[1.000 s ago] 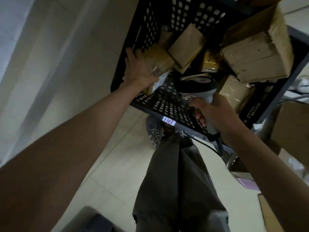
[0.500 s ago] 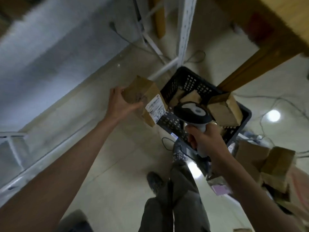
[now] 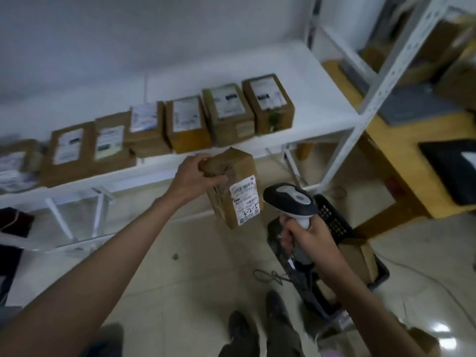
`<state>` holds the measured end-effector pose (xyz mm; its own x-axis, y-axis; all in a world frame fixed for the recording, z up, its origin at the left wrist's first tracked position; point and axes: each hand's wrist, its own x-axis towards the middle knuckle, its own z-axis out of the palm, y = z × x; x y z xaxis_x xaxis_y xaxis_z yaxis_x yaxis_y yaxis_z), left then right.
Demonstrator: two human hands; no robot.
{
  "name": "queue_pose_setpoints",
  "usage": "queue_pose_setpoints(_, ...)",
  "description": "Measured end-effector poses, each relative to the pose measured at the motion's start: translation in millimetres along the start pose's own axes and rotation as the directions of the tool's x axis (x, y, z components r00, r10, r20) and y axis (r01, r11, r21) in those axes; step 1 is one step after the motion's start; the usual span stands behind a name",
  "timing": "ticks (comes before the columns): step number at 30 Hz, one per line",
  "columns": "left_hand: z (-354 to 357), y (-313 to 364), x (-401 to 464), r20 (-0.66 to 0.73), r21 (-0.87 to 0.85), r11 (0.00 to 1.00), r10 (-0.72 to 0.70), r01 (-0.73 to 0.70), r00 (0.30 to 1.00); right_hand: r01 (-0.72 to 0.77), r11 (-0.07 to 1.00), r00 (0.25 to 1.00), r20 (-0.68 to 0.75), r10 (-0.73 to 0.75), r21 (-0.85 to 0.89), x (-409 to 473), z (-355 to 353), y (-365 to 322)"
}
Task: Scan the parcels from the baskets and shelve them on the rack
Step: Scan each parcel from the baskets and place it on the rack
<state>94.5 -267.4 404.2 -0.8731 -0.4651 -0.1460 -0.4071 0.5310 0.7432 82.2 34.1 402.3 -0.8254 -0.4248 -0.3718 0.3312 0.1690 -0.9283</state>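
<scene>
The left hand (image 3: 192, 177) grips the top end of a brown cardboard parcel (image 3: 233, 186), holding it upright in the air in front of the white rack shelf (image 3: 319, 73), its white shipping label (image 3: 244, 199) turned toward the person. The right hand (image 3: 306, 237) is wrapped round the handle of a black-and-grey barcode scanner (image 3: 291, 199), whose head sits just beside the label. Behind, a row of labelled parcels (image 3: 188, 123) stands on the shelf, and a black plastic basket (image 3: 334, 222) sits on the floor below the right hand.

I'm gripping a taped, crinkly cardboard parcel (image 3: 231, 186), smooth plastic scanner (image 3: 291, 202), over glossy floor tiles (image 3: 195, 292).
</scene>
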Motion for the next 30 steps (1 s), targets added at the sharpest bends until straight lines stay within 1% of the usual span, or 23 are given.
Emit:
queue_pose_setpoints(3, -56.3, 11.4, -10.7, -0.068, -0.052, 0.999, -0.004, 0.000, 0.998, 0.092, 0.995, 0.992, 0.095, -0.089, -0.031, -5.5, 22.5, -40.2)
queue_pose_setpoints(5, -90.1, 21.5, -15.6, -0.133, -0.067, 0.998, 0.004, -0.013, 0.991, 0.189, 0.980, 0.972, 0.156, -0.177, -0.063, -8.9, 37.3, -62.3)
queue_pose_setpoints(10, -175.0, 52.7, -31.0, -0.323, -0.016, 0.998, 0.050, -0.059, 0.945, 0.400, 0.910, 0.895, 0.259, -0.363, -0.111, -17.6, 72.9, -110.4)
queue_pose_setpoints(14, -223.5, 71.9, -43.0, -0.394, -0.005, 0.995, 0.086, -0.096, 0.915, 0.472, 0.878, 0.854, 0.292, -0.431, -0.085, -22.5, 92.3, -141.6)
queue_pose_setpoints(20, -258.0, 87.8, -54.7, -0.468, 0.051, 0.994, 0.114, -0.102, 0.876, 0.549, 0.824, 0.797, 0.385, -0.465, -0.142, -25.0, 102.9, -170.4)
queue_pose_setpoints(25, -262.3, 96.0, -58.9, -0.490, 0.066, 0.991, 0.132, -0.114, 0.862, 0.567, 0.816, 0.768, 0.432, -0.473, -0.113, -24.1, 111.2, -181.5)
queue_pose_setpoints(30, -265.9, 103.0, -60.5, -0.520, 0.099, 0.989, 0.144, -0.108, 0.842, 0.634, 0.766, 0.714, 0.459, -0.528, -0.106, -21.0, 112.2, -185.9)
